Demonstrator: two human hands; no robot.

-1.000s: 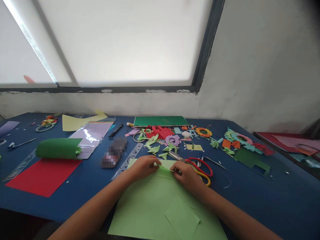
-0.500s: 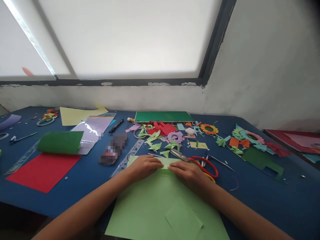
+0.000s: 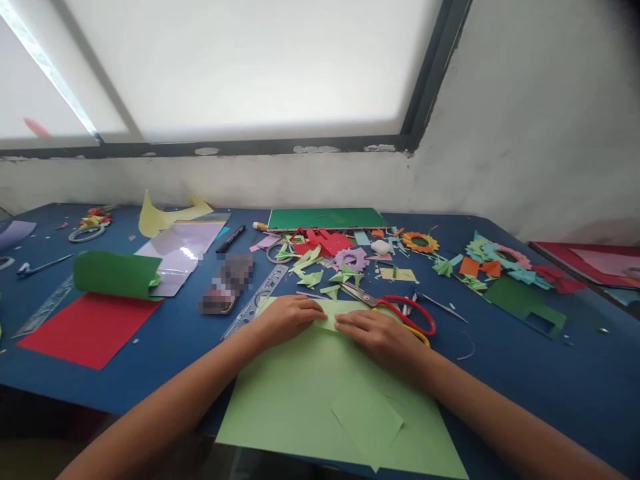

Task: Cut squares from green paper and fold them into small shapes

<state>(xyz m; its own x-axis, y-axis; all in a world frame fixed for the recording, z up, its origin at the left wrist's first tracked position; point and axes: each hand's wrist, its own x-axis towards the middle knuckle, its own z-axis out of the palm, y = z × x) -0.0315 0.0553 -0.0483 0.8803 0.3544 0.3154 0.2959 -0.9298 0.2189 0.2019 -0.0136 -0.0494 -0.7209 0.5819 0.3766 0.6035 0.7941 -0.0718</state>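
Observation:
A large light green sheet (image 3: 290, 400) lies at the table's front edge, with a smaller light green square (image 3: 367, 417) on its lower part. Near the sheet's top, my left hand (image 3: 290, 320) and my right hand (image 3: 377, 333) face each other, a small gap between their fingertips. Both press and pinch a small folded light green piece (image 3: 327, 325), one at each end. The fingers of each hand are held together. Red-handled scissors (image 3: 400, 310) lie just beyond my right hand, partly over a yellow-handled pair.
Paper scraps (image 3: 325, 243) and a green board (image 3: 327, 218) lie behind the sheet. A clear ruler (image 3: 257, 300), a phone (image 3: 227, 283), a pen (image 3: 231, 239) and red paper (image 3: 93, 327) are on the left. Paper rosettes (image 3: 505, 257) and dark green paper (image 3: 525, 307) sit on the right.
The small folded piece is tilted a little differently between my fingers. The yellow paper at the back left has curled upward. The whole view has shifted slightly, with the table higher in it.

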